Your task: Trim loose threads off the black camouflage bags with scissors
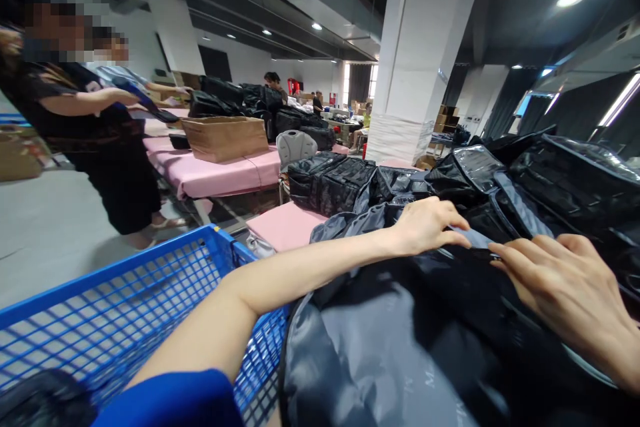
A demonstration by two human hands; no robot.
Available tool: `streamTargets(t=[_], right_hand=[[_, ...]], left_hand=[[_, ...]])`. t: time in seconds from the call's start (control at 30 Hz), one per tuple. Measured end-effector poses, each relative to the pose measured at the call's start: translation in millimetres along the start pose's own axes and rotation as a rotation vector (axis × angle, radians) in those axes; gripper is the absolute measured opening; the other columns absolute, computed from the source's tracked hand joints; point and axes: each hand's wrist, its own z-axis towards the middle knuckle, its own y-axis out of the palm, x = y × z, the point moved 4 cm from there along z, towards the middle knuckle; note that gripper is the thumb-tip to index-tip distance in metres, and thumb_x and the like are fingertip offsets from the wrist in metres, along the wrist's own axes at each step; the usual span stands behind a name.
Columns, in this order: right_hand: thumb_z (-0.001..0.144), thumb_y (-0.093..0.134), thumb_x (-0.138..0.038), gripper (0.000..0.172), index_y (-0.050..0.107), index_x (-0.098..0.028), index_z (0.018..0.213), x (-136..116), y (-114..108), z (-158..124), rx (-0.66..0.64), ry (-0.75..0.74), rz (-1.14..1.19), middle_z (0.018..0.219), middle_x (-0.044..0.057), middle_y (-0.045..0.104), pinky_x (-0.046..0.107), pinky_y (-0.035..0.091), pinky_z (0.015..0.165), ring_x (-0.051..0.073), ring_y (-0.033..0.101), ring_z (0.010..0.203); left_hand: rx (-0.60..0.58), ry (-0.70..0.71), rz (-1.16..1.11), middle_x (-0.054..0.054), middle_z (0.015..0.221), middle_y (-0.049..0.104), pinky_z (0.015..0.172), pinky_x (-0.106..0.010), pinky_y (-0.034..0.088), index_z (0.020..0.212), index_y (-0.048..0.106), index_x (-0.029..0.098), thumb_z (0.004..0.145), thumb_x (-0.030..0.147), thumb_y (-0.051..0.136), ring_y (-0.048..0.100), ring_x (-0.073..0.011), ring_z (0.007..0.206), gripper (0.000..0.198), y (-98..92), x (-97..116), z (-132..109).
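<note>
My left hand reaches across a black and grey fabric bag lying in front of me, its fingers curled and pinching a grey strip of the bag near the top edge. Just to the right, my right hand has its fingers pressed together on the same edge of the bag. Behind the bag lies a heap of shiny black bags, some with clear plastic panels.
A blue wire-mesh cart stands at my lower left. Pink-covered tables carry a cardboard box and more black bags. People stand at the left by the tables. A white pillar rises behind.
</note>
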Motion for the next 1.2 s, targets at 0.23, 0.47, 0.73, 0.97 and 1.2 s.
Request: streamTargets(t=[0.23, 0.47, 0.73, 0.97, 1.2], right_hand=[[0.094, 0.044, -0.034, 0.026, 0.063, -0.019, 0.104, 20.1, -7.7, -15.1, -0.014, 0.138, 0.088, 0.089, 0.003, 0.068, 0.036, 0.034, 0.074, 0.019, 0.058, 0.074], [0.092, 0.042, -0.025, 0.027, 0.066, -0.014, 0.099, 5.1, -7.3, -2.7, -0.077, -0.025, -0.085, 0.080, 0.006, 0.067, 0.039, 0.032, 0.069, 0.022, 0.055, 0.068], [0.090, 0.037, -0.015, 0.028, 0.066, -0.018, 0.091, 2.4, -8.8, 0.3, 0.006, -0.073, -0.167, 0.068, 0.003, 0.060, 0.037, 0.031, 0.068, 0.020, 0.049, 0.063], [0.086, 0.038, -0.003, 0.031, 0.066, -0.014, 0.095, -2.8, -8.4, -2.8, 0.009, -0.186, -0.291, 0.068, 0.004, 0.058, 0.036, 0.034, 0.065, 0.020, 0.049, 0.068], [0.089, 0.036, -0.006, 0.030, 0.065, -0.014, 0.095, -1.7, -10.6, -9.0, 0.026, -0.190, -0.192, 0.075, 0.005, 0.064, 0.037, 0.035, 0.066, 0.019, 0.052, 0.069]], left_hand=[[-0.265, -0.008, -0.082, 0.000, 0.090, 0.069, 0.070, -0.020, 0.040, 0.089, 0.073, 0.019, 0.081, 0.027, 0.059, 0.060, -0.0127, 0.084, 0.018, 16.3, -11.8, 25.4], [-0.363, -0.148, -0.181, 0.002, 0.073, 0.066, 0.057, -0.020, 0.035, 0.089, 0.073, 0.016, 0.078, 0.030, 0.058, 0.054, -0.0100, 0.065, 0.023, 14.8, -14.8, 30.8], [-0.379, -0.189, -0.210, 0.002, 0.074, 0.066, 0.058, -0.019, 0.035, 0.089, 0.073, 0.016, 0.076, 0.030, 0.058, 0.054, -0.0098, 0.066, 0.024, 16.0, -16.9, 31.8], [-0.373, -0.224, -0.171, 0.001, 0.074, 0.066, 0.059, -0.020, 0.035, 0.091, 0.072, 0.017, 0.077, 0.031, 0.057, 0.056, -0.0109, 0.069, 0.025, 12.0, -13.2, 29.7], [-0.377, -0.244, -0.153, 0.001, 0.079, 0.067, 0.061, -0.021, 0.036, 0.092, 0.073, 0.019, 0.076, 0.032, 0.056, 0.057, -0.0120, 0.072, 0.027, 13.1, -12.3, 30.6]])
